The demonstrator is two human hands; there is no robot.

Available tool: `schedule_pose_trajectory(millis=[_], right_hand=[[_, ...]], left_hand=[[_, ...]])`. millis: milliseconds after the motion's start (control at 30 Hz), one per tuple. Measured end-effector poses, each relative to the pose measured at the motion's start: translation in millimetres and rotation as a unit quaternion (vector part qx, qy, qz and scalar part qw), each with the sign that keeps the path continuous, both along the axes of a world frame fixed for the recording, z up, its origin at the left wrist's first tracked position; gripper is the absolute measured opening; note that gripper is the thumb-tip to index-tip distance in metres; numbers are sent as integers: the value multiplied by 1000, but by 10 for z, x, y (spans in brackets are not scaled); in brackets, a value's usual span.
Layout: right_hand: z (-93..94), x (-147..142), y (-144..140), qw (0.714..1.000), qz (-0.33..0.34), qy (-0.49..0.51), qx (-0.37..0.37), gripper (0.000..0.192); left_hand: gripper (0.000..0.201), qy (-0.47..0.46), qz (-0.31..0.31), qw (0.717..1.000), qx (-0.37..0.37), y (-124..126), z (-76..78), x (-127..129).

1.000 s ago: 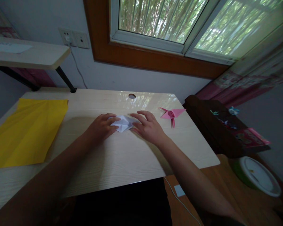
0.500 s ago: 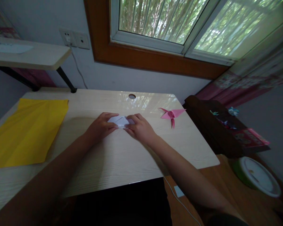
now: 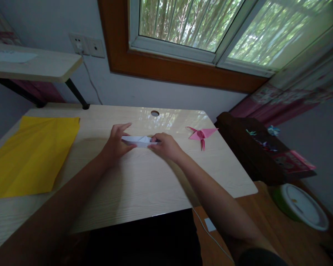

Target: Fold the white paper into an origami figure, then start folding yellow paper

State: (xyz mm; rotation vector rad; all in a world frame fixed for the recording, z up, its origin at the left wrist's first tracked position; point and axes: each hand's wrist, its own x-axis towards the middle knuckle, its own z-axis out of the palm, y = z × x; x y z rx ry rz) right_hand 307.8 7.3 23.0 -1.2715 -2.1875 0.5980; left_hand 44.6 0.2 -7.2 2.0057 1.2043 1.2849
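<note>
The tabletop point(image 3: 144, 184) is big and made of pale wood. It fills most of the view, and everything else is told from the white paper point(image 3: 138, 140) that lies near its middle.

Far to the left of the white paper lies a big yellow sheet point(image 3: 30, 155), flat on the tabletop. Behind the white paper, up on the wall, is a window point(image 3: 199, 29) with green trees outside. To the right of the white paper, off the tabletop and lower down, sits a round white lid point(image 3: 302, 207) on a green tub.

The left hand point(image 3: 115, 144) is at the left end of the white paper. Its thumb and fingers point(image 3: 122, 128) are spread apart, and the paper's end sits between them. The right hand point(image 3: 166, 146) is at the right end of the white paper. Its fingers are bent and close together, pinching that end.

The white paper is folded long and thin, and it sits between the two hands on the tabletop.

A little to the right of the white paper lies a small pink paper bird point(image 3: 202, 133). Just behind the white paper is a small round hole point(image 3: 155, 113) in the tabletop.
</note>
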Motion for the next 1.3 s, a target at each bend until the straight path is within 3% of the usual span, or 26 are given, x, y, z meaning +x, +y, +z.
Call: schedule_pose_trajectory(millis=[67,133,200,267,333,433,533,600,667,733,800,867,933,1100,1300], right_hand=[[-20,-1,14,999,-12,47,-16,13],[-33,-22,23,995,-15,92,-24,17],[-35,-66,25,992,-8,121,-36,20],[-25,-128,22,989,0,136,-53,22],[-7,-192,19,987,0,145,-67,24],[14,-260,38,982,-2,174,-70,28],[-1,-289,89,973,-23,221,-66,52],[-31,-307,120,954,-61,281,-86,76],[-68,-349,124,914,-97,370,-136,89],[-104,-431,92,862,-97,452,-207,82],[-139,-551,32,823,-39,493,-279,60],[-175,-686,-28,788,10,526,-319,51],[-210,-803,-67,761,2,553,-339,45],[-244,-905,-80,726,-74,599,-330,40],[-212,-841,-99,701,-75,626,-333,36]], left_hand=[[113,-105,8,990,-90,25,-12,23],[119,-200,-9,961,-192,27,-2,54],[98,-239,-22,933,-269,3,23,85],[63,-234,-23,919,-316,-35,47,113],[45,-247,-12,908,-337,-68,60,133],[39,-292,24,894,-340,-83,71,144],[38,-344,61,876,-333,-64,98,125],[39,-391,70,859,-324,-46,125,98],[39,-435,72,841,-313,-33,153,69],[38,-464,68,826,-312,-31,172,52],[36,-479,59,815,-320,-40,178,55],[34,-484,43,810,-328,-57,172,75],[33,-482,30,811,-331,-76,160,103],[33,-483,33,805,-342,-97,141,143],[33,-482,35,803,-350,-92,135,152]])
